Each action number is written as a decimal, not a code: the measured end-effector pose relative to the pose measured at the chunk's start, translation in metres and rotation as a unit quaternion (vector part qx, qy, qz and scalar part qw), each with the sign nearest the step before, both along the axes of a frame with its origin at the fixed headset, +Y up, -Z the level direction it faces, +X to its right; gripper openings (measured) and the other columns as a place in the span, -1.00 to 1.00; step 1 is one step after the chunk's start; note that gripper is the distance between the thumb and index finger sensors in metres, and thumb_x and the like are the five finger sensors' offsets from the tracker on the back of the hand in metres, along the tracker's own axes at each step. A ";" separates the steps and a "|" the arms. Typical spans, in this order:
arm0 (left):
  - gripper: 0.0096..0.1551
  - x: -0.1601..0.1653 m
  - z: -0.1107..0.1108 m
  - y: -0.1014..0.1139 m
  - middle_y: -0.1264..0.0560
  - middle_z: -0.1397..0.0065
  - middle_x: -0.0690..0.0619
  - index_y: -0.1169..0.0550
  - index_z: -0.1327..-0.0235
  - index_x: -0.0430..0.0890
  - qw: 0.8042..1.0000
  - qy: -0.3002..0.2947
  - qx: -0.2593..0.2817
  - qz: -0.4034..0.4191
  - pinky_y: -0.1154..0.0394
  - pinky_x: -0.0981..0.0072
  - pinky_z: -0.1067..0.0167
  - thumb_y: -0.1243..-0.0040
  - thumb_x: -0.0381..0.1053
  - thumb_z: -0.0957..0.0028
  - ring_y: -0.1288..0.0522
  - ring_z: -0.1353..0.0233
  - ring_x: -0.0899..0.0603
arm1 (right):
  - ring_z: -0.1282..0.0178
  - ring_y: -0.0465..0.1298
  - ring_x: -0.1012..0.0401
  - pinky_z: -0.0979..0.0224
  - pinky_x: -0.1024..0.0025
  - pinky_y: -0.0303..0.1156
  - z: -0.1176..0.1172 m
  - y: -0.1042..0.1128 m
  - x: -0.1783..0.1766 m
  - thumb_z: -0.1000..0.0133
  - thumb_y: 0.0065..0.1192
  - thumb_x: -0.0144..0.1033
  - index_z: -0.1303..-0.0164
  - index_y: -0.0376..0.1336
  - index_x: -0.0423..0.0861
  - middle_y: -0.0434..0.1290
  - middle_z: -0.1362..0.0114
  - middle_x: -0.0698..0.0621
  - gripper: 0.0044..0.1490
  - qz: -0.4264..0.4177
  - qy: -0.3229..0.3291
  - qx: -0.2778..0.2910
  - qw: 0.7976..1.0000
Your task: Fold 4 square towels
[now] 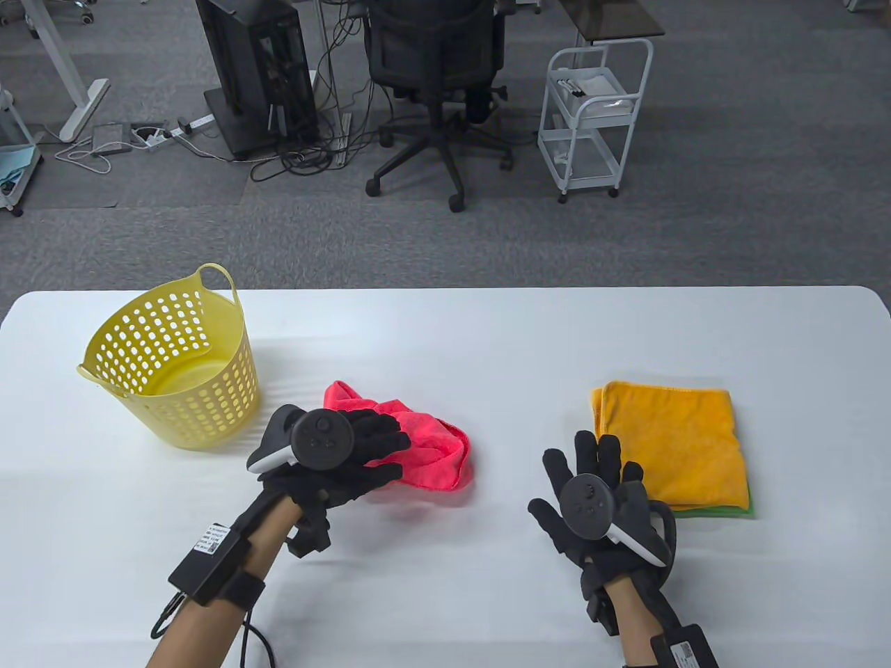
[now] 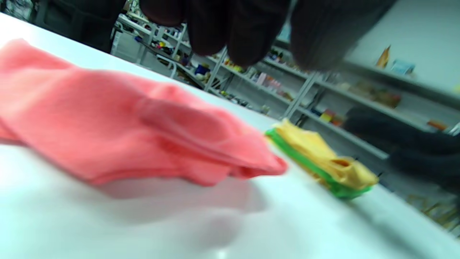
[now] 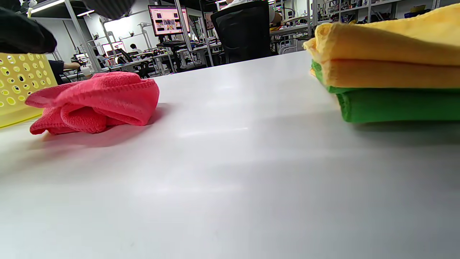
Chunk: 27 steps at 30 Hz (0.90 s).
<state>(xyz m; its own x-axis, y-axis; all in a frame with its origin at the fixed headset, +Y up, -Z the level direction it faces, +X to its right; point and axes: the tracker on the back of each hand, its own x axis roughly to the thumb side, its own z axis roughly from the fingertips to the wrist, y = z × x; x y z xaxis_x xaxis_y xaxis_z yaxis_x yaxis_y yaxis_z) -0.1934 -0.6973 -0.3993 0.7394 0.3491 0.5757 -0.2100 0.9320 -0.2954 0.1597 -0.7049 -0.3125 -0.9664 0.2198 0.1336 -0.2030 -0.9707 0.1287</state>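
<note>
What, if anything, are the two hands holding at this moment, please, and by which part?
Nothing is clearly held. The left hand lies with straight fingers over the near side of the crumpled pink towel. The right hand is open and empty beside the folded stack.

Office-cum-lab workspace: grey carpet lying beyond the white table (image 1: 445,334); black office chair (image 1: 435,62) standing behind it, computer tower (image 1: 254,69) left of the chair, white trolley (image 1: 595,111) right; monitor (image 3: 167,19) glowing behind.

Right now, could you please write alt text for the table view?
A gloved left hand rests on a crumpled pink towel on a white table, beside an empty yellow basket. The open right hand hovers by folded orange and green towels.
</note>
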 end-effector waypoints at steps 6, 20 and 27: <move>-0.27 0.000 0.000 -0.018 -0.28 -0.71 -0.13 -0.38 -0.60 -0.01 0.995 -0.005 0.042 -0.085 0.09 -0.41 -0.55 -0.32 0.13 -0.17 -0.13 -0.63 -0.40 | -0.68 -0.49 -0.28 -0.51 -0.43 -0.40 0.000 0.000 0.000 -0.33 0.01 0.21 -0.80 -0.20 -0.09 -0.45 -0.81 -0.32 0.00 0.000 0.000 0.001 1.000; -0.33 0.022 -0.005 -0.050 -0.31 -0.68 -0.05 -0.38 -0.55 0.06 0.973 -0.013 0.044 -0.228 0.08 -0.38 -0.55 -0.32 0.10 -0.17 -0.17 -0.61 -0.37 | -0.68 -0.49 -0.29 -0.51 -0.43 -0.40 0.000 0.000 0.001 -0.33 0.01 0.21 -0.80 -0.21 -0.12 -0.45 -0.81 -0.33 0.02 -0.001 -0.003 0.002 1.000; -0.30 0.024 -0.009 -0.056 -0.25 -0.70 0.16 -0.28 -0.54 0.18 0.964 0.025 0.063 -0.257 0.09 -0.38 -0.55 -0.34 0.08 -0.17 -0.21 -0.65 -0.25 | -0.67 -0.49 -0.29 -0.51 -0.43 -0.39 0.000 0.000 0.001 -0.33 0.03 0.21 -0.80 -0.22 -0.13 -0.45 -0.81 -0.33 0.04 0.001 -0.003 0.000 1.000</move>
<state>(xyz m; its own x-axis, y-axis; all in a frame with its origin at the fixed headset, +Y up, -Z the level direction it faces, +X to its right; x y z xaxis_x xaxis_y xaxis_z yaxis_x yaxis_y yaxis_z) -0.1699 -0.7537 -0.4079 0.8238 -0.1414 0.5489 0.2783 0.9445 -0.1743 0.1607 -0.7046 -0.3121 -0.9678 0.2173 0.1270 -0.2014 -0.9712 0.1272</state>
